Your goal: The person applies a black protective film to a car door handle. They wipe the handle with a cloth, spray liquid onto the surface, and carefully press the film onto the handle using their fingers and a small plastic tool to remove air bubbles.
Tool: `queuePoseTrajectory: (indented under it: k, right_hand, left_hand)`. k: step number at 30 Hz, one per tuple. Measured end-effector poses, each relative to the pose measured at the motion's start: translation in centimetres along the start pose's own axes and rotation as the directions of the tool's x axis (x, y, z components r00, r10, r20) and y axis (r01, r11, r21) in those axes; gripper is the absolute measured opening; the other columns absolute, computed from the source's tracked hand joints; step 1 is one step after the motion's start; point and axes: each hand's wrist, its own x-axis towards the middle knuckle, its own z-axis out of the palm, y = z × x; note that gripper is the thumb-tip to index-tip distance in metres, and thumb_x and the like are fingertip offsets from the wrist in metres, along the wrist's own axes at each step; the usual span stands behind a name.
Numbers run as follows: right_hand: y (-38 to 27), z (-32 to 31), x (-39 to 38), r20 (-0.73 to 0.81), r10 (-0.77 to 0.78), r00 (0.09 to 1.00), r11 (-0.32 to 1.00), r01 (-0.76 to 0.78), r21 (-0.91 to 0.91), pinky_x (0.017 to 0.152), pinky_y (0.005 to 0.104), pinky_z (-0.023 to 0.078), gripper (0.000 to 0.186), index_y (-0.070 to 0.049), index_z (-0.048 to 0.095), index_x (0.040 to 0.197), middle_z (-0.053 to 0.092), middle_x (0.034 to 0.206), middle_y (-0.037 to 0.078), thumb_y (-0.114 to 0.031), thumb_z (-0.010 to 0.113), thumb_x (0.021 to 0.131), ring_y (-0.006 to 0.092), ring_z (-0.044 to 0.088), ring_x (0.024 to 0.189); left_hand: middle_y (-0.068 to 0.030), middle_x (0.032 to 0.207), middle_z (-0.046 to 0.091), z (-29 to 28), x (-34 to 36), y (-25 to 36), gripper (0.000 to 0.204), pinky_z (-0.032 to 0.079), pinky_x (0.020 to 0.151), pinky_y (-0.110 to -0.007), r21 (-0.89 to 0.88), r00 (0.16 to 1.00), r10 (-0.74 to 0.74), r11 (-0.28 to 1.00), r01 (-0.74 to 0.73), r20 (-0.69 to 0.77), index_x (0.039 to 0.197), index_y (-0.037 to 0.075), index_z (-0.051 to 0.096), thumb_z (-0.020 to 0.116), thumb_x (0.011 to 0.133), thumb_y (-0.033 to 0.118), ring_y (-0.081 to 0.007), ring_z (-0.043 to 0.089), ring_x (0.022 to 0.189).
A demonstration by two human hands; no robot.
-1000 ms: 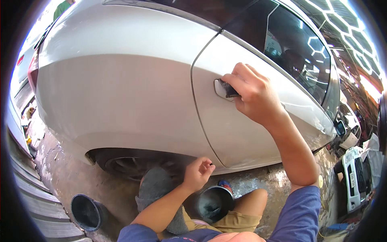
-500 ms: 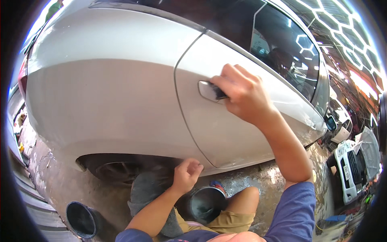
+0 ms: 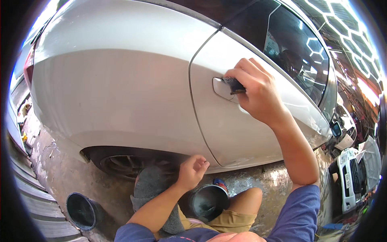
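Observation:
My right hand (image 3: 256,91) grips a small black block-like pad (image 3: 234,85) and presses it at the handle (image 3: 221,88) of the rear door (image 3: 252,131) on a silver-white car (image 3: 133,86). Its fingers hide part of the handle and of the pad. Lower down, my left hand (image 3: 192,172) hovers near the bottom of the door seam, beside the rear wheel arch. The left fingers are curled in toward the thumb, and nothing shows in them. A grey towel (image 3: 153,185) lies over my left leg.
A dark bucket (image 3: 209,203) of water stands between my legs. Another black bucket (image 3: 82,211) sits at the left on the wet concrete floor (image 3: 121,201). The rear wheel (image 3: 129,163) is close ahead. A white vehicle front (image 3: 348,177) stands at far right, near scattered items.
My view has shifted slightly left, so the car and both hands appear further right. The right hand has tilted a little at the handle, showing more of the black pad. The left stays curled.

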Motion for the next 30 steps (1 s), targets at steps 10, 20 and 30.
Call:
queuePoseTrajectory:
  k: [10,20,30]
  right_hand:
    - [0.6,0.9,0.0,-0.057,-0.047,0.997,0.998,0.049,0.028,0.077,0.0423,0.054,0.046,-0.003,0.068,0.103,0.061,0.095,0.011,0.012,0.067,0.059,0.0324,0.064,0.092]
    - [0.7,2.0,-0.3,-0.071,-0.079,0.994,0.997,0.079,-0.015,0.071,0.0415,0.055,0.05,-0.003,0.067,0.105,0.061,0.097,0.011,0.013,0.067,0.058,0.0322,0.066,0.087]
    - [0.6,1.8,0.2,-0.094,-0.183,0.979,0.982,0.177,-0.065,0.07,0.0369,0.057,0.022,-0.006,0.065,0.096,0.058,0.092,0.008,-0.001,0.063,0.075,0.0265,0.063,0.087]
  left_hand:
    - [-0.005,0.079,0.069,0.0,0.2,0.7,0.021,0.052,0.064,-0.03,-0.009,0.999,-0.044,0.999,0.044,-0.022,0.103,0.006,0.067,0.079,0.092,0.018,-0.0134,0.064,0.066]
    - [-0.0009,0.08,0.066,-0.4,0.2,0.5,0.018,0.051,0.061,-0.026,-0.007,0.999,-0.027,1.0,0.027,-0.024,0.1,0.002,0.066,0.077,0.095,0.016,-0.008,0.06,0.067]
    - [-0.0057,0.071,0.07,0.0,0.2,-0.4,0.017,0.053,0.062,-0.03,-0.013,0.996,-0.072,0.997,0.071,-0.045,0.098,0.006,0.07,0.079,0.093,0.019,-0.0126,0.066,0.064]
